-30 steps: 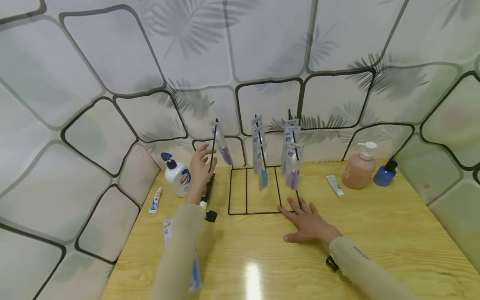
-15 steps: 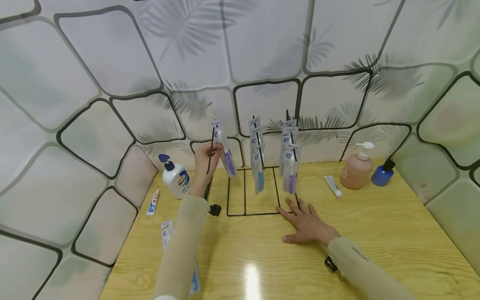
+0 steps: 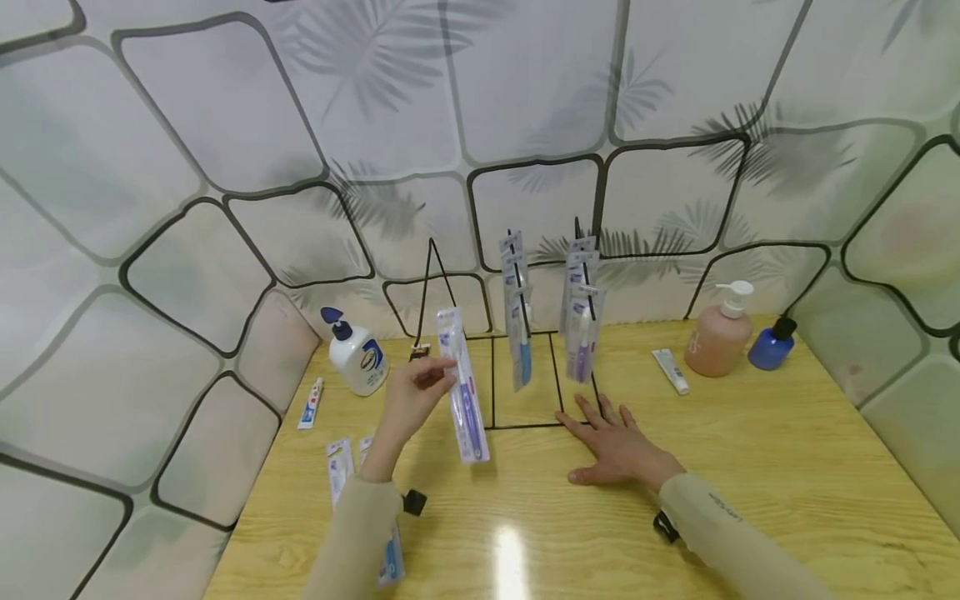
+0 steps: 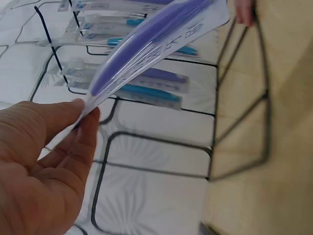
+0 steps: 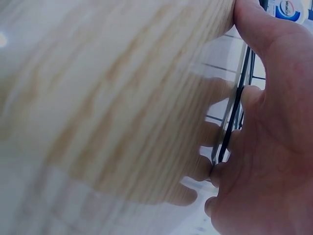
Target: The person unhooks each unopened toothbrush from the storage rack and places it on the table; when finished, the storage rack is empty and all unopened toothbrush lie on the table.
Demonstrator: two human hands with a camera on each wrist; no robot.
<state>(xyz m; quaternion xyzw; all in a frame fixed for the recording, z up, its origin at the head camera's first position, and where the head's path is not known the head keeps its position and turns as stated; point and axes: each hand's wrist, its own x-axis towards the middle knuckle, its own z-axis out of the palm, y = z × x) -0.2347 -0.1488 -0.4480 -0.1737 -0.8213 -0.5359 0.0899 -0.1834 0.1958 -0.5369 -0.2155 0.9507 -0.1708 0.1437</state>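
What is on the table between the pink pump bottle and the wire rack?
In the head view, a small white tube lies on the table between the pink pump bottle and the wire rack, apart from both.

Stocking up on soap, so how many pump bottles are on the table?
2: a white pump bottle at the back left, and a pink pump bottle at the back right beside a blue bottle.

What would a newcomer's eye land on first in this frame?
Probably the packaged purple toothbrush, pinched by the left hand and dangling over the wooden table, in front of the black wire rack. Behind it, more packaged toothbrushes hang from the rack's hooks, while the right hand lies flat on the rack's base at its front right corner.
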